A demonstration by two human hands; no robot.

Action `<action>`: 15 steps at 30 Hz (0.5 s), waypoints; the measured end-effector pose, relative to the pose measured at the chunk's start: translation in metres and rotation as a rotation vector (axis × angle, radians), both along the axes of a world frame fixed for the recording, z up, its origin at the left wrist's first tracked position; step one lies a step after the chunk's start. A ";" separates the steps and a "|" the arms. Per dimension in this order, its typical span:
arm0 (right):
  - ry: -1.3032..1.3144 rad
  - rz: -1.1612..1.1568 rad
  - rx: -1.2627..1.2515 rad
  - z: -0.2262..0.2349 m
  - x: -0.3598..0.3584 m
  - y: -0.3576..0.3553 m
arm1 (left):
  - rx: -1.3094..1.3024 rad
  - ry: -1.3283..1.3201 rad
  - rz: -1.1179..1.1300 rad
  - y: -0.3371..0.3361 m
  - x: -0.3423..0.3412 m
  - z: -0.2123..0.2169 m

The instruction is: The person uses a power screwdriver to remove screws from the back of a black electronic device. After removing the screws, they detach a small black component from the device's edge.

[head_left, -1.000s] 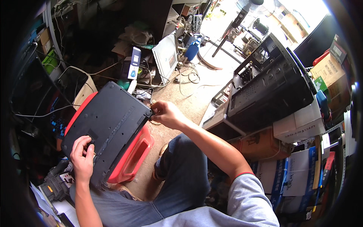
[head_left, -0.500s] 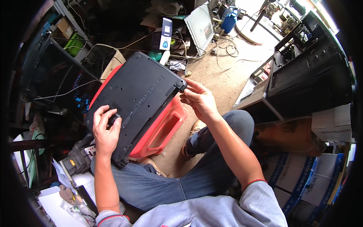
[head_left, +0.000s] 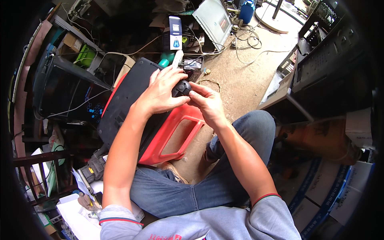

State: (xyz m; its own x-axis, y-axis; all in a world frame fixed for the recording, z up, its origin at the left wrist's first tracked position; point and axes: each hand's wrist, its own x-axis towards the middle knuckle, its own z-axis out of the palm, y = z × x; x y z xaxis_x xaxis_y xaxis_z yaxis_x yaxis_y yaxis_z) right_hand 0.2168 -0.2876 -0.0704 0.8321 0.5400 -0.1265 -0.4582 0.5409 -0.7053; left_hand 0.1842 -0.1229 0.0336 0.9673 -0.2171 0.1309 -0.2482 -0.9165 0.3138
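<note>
A black laptop lies bottom side up and slanted across a red plastic stool. My left hand reaches over its underside, fingers and thumb curved around the far right corner. At that same corner, my right hand pinches the edge between thumb and fingertips. A rounded dark end of the corner shows between the two hands. Whether a small part is held there, I cannot make out. My left hand and forearm hide much of the laptop's middle.
My bent knee is right of the stool. Beyond the laptop stand a blue and white box, a grey panel and loose cables. A black computer case is at the right; a cordless tool lies at the left.
My left hand has left the near left part of the laptop's underside and moved up and right to the far right corner. My right hand stays at that corner.
</note>
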 end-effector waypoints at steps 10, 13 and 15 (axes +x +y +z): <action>-0.078 0.005 -0.109 0.005 0.005 -0.008 | 0.048 -0.092 0.015 -0.011 0.005 -0.011; -0.101 0.040 -0.151 0.005 0.011 -0.012 | 0.042 -0.105 0.018 -0.012 0.004 -0.012; -0.105 0.051 -0.178 0.005 0.016 -0.013 | 0.027 -0.115 0.011 -0.012 0.005 -0.012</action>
State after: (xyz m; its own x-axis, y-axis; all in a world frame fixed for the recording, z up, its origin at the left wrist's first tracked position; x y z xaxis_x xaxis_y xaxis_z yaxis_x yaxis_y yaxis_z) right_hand 0.2323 -0.3002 -0.0652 0.8180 0.5584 -0.1380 -0.4010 0.3817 -0.8328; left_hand 0.1897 -0.1348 0.0216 0.9486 -0.2112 0.2356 -0.2707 -0.9272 0.2588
